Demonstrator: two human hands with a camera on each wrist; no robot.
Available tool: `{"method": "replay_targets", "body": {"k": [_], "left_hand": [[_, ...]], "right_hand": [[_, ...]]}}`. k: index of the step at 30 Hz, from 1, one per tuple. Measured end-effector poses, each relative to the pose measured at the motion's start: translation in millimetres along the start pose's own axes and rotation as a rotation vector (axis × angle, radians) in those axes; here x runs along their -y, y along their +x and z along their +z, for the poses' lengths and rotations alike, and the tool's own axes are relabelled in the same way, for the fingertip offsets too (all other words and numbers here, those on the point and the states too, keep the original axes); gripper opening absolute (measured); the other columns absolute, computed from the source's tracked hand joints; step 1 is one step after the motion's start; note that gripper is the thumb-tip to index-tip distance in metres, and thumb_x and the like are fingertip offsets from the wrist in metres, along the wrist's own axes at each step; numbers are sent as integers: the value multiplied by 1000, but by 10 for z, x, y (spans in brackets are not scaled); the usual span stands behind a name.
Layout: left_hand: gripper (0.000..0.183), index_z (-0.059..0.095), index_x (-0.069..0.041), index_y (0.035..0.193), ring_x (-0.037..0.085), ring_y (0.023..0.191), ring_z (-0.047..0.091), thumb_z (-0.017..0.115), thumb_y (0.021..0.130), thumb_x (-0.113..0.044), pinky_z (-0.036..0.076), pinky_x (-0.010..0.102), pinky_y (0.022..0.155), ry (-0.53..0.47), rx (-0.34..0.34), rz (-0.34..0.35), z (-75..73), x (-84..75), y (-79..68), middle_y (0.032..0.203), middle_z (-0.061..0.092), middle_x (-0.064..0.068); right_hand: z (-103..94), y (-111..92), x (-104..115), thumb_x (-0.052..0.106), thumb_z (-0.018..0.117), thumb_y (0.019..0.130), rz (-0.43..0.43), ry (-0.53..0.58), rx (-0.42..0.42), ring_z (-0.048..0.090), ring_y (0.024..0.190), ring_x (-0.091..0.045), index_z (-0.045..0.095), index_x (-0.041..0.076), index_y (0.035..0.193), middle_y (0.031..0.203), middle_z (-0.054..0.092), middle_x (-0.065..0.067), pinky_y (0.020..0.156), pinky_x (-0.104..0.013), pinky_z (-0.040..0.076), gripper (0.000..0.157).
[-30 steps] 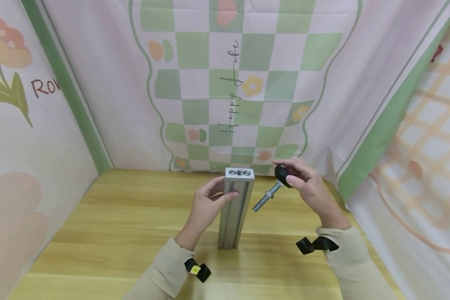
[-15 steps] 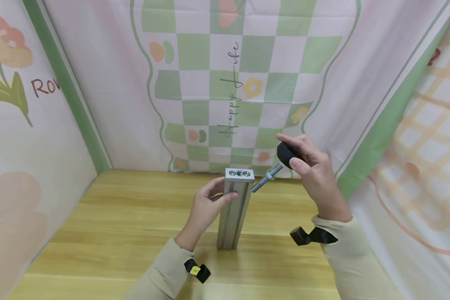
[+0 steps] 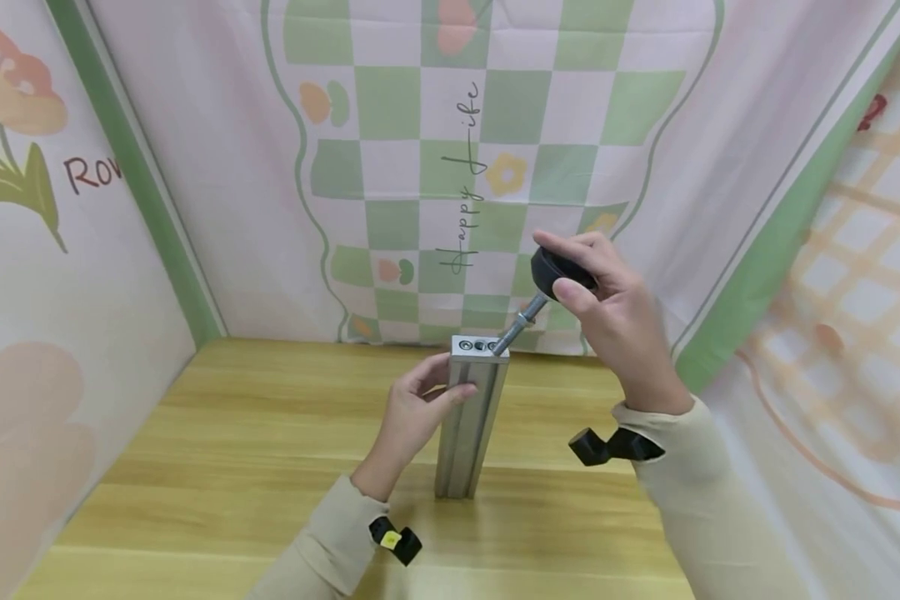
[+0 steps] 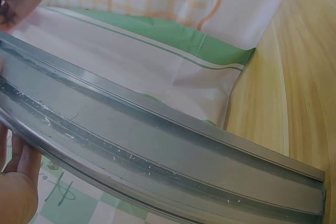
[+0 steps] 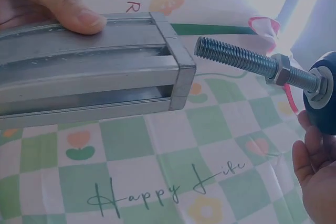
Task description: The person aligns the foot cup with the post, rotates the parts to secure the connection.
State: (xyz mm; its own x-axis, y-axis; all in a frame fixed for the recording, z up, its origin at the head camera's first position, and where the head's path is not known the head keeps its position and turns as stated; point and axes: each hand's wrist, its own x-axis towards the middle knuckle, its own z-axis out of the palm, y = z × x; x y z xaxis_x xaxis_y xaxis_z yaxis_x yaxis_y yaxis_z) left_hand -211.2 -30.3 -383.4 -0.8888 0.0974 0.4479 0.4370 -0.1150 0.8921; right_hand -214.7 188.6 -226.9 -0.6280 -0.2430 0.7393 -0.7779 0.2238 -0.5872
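An aluminium profile (image 3: 465, 429) stands upright on the wooden table, a plate with three holes (image 3: 466, 345) capping its top end. My left hand (image 3: 420, 408) grips it near the top, thumb across the front face. Between the thumb and fingers of my right hand (image 3: 607, 300) is the black round base of a levelling foot (image 3: 547, 271). Its threaded rod (image 5: 236, 59) slants down toward the plate and carries a hex nut (image 5: 282, 69) partway along. In the right wrist view the rod's tip sits just off the end plate (image 5: 181, 74). Pale specks lie in the profile's groove (image 4: 131, 156).
The wooden table (image 3: 270, 433) runs back to a hanging cloth with green and white checks (image 3: 450, 175). More printed cloth hangs on the left (image 3: 30, 292) and right (image 3: 855, 333). Both wrists carry black camera mounts (image 3: 617, 447).
My right hand has risen and then moved left with the levelling foot, bringing the rod's tip from beside the profile to over its top plate. My left hand has stayed still.
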Motion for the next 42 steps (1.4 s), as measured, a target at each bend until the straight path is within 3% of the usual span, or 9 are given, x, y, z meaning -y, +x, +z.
{"method": "replay_targets", "body": {"k": [6, 14, 23, 30, 37, 42], "left_hand": [[37, 68, -6, 122, 22, 100, 68, 80, 87, -9, 57, 35, 87, -2, 2, 5, -3, 4, 1, 107, 71, 9], [37, 69, -6, 121, 22, 99, 68, 80, 87, -9, 57, 35, 86, -3, -1, 8, -1, 8, 3, 107, 71, 9], [37, 69, -7, 122, 22, 99, 68, 79, 87, -9, 58, 35, 86, -15, 4, 4, 3, 8, 2, 107, 71, 9], [37, 68, -7, 123, 23, 100, 68, 79, 88, -9, 57, 36, 87, -17, 10, 3, 4, 3, -6, 107, 71, 9], [37, 68, -8, 124, 22, 100, 68, 78, 88, -10, 57, 35, 87, -17, 10, 1, 1, 6, -4, 108, 71, 9], [37, 68, -9, 124, 22, 100, 67, 78, 89, -11, 57, 35, 87, -10, 7, 2, 0, 6, -6, 107, 71, 8]], "right_hand": [[47, 151, 38, 6, 62, 96, -71, 80, 109, 53, 99, -27, 62, 5, 136, 118, 55, -15, 80, -22, 51, 40], [49, 258, 24, 0, 63, 94, -112, 68, 195, 54, 108, -30, 62, 4, 136, 121, 59, -12, 88, -25, 51, 42], [41, 309, 51, 5, 68, 95, -88, -36, 268, 57, 113, -22, 64, 10, 136, 124, 62, -4, 98, -27, 46, 42], [36, 359, 53, 8, 70, 93, -84, -107, 329, 57, 115, -19, 64, 12, 136, 132, 62, -2, 92, -25, 49, 43], [13, 424, 123, 11, 69, 96, -118, -175, 416, 50, 131, -15, 63, 17, 137, 140, 58, 4, 107, -31, 41, 42], [-18, 467, 167, 11, 65, 98, -126, -188, 488, 47, 135, -15, 60, 16, 140, 143, 56, 4, 109, -31, 39, 42]]}}
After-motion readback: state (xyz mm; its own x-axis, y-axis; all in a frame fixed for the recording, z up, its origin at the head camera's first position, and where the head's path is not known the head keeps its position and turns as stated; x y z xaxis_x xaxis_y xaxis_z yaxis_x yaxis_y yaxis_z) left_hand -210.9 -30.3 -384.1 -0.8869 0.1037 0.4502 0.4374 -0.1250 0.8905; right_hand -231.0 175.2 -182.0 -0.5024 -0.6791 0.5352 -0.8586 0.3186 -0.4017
